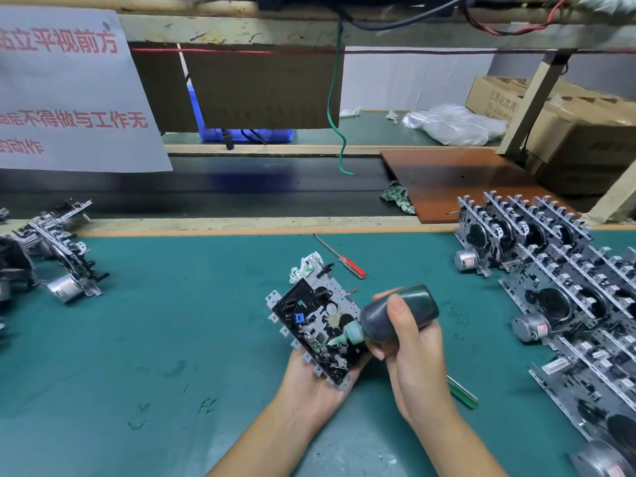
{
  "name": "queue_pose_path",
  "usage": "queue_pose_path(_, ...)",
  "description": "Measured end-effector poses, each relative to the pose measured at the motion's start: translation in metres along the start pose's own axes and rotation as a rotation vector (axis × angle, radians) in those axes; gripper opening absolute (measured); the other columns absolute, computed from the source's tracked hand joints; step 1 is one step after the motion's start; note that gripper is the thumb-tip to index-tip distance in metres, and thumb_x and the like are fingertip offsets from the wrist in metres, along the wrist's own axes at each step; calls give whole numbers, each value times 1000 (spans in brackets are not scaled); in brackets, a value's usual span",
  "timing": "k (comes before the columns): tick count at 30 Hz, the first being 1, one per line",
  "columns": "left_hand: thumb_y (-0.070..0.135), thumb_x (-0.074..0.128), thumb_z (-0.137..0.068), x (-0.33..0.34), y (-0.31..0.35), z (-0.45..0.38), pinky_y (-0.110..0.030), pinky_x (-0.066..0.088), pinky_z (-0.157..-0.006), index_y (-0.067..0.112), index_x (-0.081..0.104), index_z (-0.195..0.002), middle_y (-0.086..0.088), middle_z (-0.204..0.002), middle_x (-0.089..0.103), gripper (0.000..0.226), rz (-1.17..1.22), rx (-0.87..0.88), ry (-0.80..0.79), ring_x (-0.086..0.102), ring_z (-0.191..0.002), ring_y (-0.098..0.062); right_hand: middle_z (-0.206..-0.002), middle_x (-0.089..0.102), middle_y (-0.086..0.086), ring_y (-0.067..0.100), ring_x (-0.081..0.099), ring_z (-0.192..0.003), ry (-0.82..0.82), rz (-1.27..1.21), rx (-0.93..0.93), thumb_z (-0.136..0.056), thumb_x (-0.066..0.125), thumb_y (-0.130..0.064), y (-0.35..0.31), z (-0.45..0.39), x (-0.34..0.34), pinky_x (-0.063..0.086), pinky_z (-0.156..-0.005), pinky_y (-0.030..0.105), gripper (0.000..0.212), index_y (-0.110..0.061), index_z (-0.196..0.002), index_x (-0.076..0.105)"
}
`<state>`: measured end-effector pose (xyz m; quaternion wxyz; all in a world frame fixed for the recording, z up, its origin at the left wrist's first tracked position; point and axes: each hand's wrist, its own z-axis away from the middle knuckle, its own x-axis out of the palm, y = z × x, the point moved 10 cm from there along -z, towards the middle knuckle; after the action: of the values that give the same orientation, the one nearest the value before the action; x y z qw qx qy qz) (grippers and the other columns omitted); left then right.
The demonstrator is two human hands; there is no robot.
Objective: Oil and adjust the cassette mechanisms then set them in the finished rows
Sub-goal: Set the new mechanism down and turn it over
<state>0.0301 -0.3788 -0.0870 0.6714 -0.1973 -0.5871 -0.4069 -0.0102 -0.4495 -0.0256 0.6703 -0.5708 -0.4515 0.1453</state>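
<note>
Mechanism point(315, 321): cradled in left hand point(309, 390) above the worktop point(155, 339), fingers curled under it.
Oil bottle point(399, 318): gripped by right hand point(413, 356), nozzle touching gears.
Technique: squeeze lightly, one drop, keep mechanism level.

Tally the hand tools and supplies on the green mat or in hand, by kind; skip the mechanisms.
Oil bottle, held in the right hand: 1
Red-handled screwdriver: 1
Green-handled tool, partly hidden behind the right hand: 1
Total: 3
</note>
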Motion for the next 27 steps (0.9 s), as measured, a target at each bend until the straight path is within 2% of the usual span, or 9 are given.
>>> queue_pose_path(8, 15, 43, -78, 5, 3, 1, -51, 55, -72, 1, 76, -76, -20, -92, 71, 36, 2, 17, -9, 70, -77, -33, -57, 60, -5, 5, 52, -47, 38, -57, 18, -72, 69, -22, -1, -1, -6, 34, -37, 15, 10, -23, -62, 68)
queue_pose_path(11, 13, 44, -83, -2, 21, 2, -52, 54, -74, -1, 74, -81, -21, -91, 71, 34, -88, 91, 104, 71, -74, -34, -62, 64, -4, 7, 58, -51, 138, -232, -9, -72, 56, -31, -10, -8, -26, 40, -40, 14, 18, -15, -79, 61)
queue_pose_path(13, 15, 46, -95, -5, 50, 9, -37, 59, -67, 6, 70, -96, -11, -87, 72, 26, -449, 256, 212, 69, -70, -23, -68, 68, -3, 9, 62, -57, 197, -314, -64, -75, 55, -31, -22, -17, -44, 51, -48, 19, 24, -12, -88, 58)
queue_pose_path(16, 16, 61, -91, 15, 89, 31, -14, 47, -65, 26, 66, -101, 8, -87, 70, 15, -1119, 605, 291, 63, -75, -7, -75, 70, 1, 10, 66, -66, 233, -169, -143, -81, 57, -23, -35, -27, -67, 55, -64, 20, 17, -12, -93, 53)
queue_pose_path(18, 14, 67, -86, 23, 90, 38, -18, 46, -73, 30, 64, -101, 10, -88, 67, 22, -1453, 699, 293, 61, -83, -12, -78, 71, -6, 2, 65, -72, 254, 62, -152, -84, 62, -9, -36, -33, -75, 51, -66, 14, 19, -18, -95, 50)
queue_pose_path(20, 17, 69, -85, 23, 82, 37, -24, 44, -82, 31, 61, -106, 9, -95, 65, 26, -1632, 671, 286, 58, -94, -16, -91, 72, -10, 0, 64, -87, 205, 244, -143, -82, 66, -2, -29, -39, -74, 48, -79, 13, 30, -22, -101, 53)
queue_pose_path(23, 36, 76, -77, 21, 85, 31, -12, 40, -87, 41, 48, -118, 20, -108, 59, 50, -1669, 557, 190, 54, -105, -6, -116, 62, -2, 6, 56, -112, 146, 486, -108, -83, 67, -3, -14, -46, -74, 39, -93, 13, 37, -19, -113, 53)
queue_pose_path(25, 52, 84, -61, 13, 84, 28, -14, 35, -100, 46, 34, -131, 24, -124, 49, 86, -1693, 390, 13, 47, -117, 3, -118, 58, -2, 6, 53, -111, 125, 598, -75, -84, 66, -2, -4, -50, -75, 36, -84, 1, 37, -18, -113, 50)
queue_pose_path(27, 59, 85, -48, 5, 74, 36, -6, 24, -105, 56, 13, -140, 35, -138, 28, 118, -1860, 251, -195, 29, -129, 13, -118, 56, 1, 5, 51, -105, 124, 640, -45, -84, 65, 0, 3, -52, -76, 35, -75, -4, 39, -19, -112, 46)
